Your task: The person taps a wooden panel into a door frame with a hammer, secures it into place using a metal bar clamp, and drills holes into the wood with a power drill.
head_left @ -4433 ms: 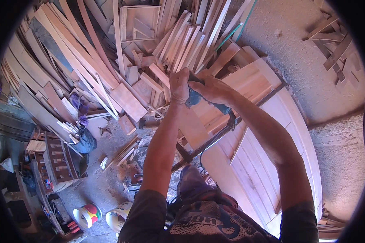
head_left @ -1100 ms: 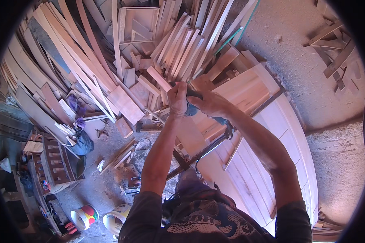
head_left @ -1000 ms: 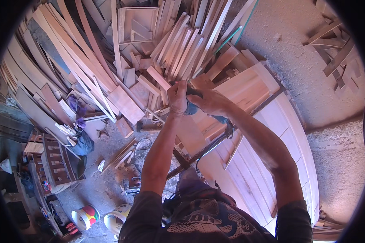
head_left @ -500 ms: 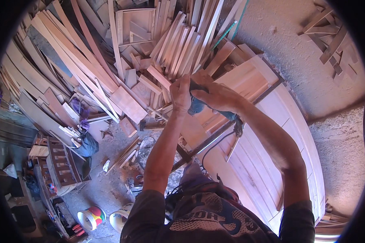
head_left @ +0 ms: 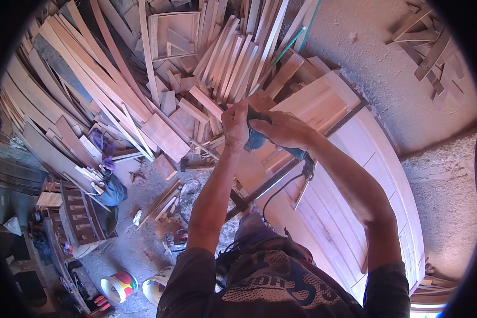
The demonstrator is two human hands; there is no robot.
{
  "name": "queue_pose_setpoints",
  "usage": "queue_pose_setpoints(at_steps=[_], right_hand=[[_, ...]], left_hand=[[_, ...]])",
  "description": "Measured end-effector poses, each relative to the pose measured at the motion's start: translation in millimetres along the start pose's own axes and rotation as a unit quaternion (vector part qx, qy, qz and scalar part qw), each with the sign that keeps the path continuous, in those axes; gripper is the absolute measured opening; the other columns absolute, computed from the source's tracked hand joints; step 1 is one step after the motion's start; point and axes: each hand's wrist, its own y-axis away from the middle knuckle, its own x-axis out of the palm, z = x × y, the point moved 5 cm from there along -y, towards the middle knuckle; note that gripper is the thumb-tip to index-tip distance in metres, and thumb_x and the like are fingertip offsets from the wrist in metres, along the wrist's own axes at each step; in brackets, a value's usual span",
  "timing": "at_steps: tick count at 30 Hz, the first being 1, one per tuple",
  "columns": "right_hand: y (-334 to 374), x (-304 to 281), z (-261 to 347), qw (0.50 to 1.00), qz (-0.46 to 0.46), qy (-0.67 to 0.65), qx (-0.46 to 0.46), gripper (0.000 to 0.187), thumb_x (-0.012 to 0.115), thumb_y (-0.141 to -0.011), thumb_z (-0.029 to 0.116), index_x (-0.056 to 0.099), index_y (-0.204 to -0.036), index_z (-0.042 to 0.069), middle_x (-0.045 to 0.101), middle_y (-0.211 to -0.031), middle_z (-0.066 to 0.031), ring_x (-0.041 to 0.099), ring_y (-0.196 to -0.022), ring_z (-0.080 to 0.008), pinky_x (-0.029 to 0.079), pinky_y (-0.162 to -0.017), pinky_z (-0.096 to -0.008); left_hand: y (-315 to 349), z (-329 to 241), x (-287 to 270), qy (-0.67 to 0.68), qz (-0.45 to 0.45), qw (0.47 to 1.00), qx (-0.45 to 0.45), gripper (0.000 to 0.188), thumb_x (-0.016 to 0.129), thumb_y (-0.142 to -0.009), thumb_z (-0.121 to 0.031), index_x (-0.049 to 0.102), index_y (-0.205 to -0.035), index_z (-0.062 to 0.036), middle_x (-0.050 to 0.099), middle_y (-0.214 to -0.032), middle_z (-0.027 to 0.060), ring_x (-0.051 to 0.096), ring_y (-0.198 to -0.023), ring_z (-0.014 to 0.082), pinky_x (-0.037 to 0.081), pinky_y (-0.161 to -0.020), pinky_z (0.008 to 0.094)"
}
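Observation:
A corded power tool (head_left: pixel 256 140) with a dark teal body is held in both of my hands, over the near part of a wooden panel. My left hand (head_left: pixel 235 125) is closed in a fist at the tool's front end. Around its body wraps my right hand (head_left: pixel 285 129), fingers partly hidden. A black cord (head_left: pixel 273 197) runs from the tool's rear down toward my torso. Beneath and to the right lies a large pale wooden door panel (head_left: pixel 350 196) with grooves and a curved outer edge. The tool's working face is hidden.
Long boards (head_left: pixel 95 79) and a stack of wooden strips (head_left: pixel 230 66) fill the far left and middle. A slatted wooden piece (head_left: pixel 85 209) and a paint bucket (head_left: pixel 118 286) stand at left. Scrap wood (head_left: pixel 434 55) lies far right. A dark metal bar (head_left: pixel 281 177) crosses below the tool.
Both hands and the tool have barely moved; the right forearm has shifted slightly left. The whole view has shifted a little.

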Motion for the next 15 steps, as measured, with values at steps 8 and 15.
queue_pose_setpoints(at_steps=[8, 15], right_hand=[[-6.7, 2.9, -1.0, 1.000, -0.002, 0.012, -0.018, 0.054, 0.046, -0.095, 0.053, 0.063, -0.103, 0.003, 0.067, -0.080, -0.0155, 0.067, -0.077, -0.0267, 0.051, -0.076, -0.0425], [-12.3, 8.2, -1.2, 1.000, 0.015, 0.022, -0.006, 0.057, 0.047, -0.095, 0.056, 0.062, -0.105, 0.001, 0.068, -0.084, -0.0164, 0.068, -0.082, -0.0284, 0.051, -0.078, -0.0428]], left_hand=[[0.7, -0.3, -1.9, 0.007, -0.012, 1.000, 0.005, 0.046, 0.056, -0.099, -0.036, 0.061, -0.071, 0.0011, 0.051, -0.065, -0.0050, 0.041, -0.064, 0.0056, 0.034, -0.058, 0.0260], [1.7, 4.1, -8.9, 0.018, -0.019, 0.999, 0.021, 0.046, 0.056, -0.099, -0.036, 0.058, -0.069, -0.0014, 0.046, -0.063, -0.0060, 0.038, -0.063, 0.0052, 0.031, -0.056, 0.0260]])
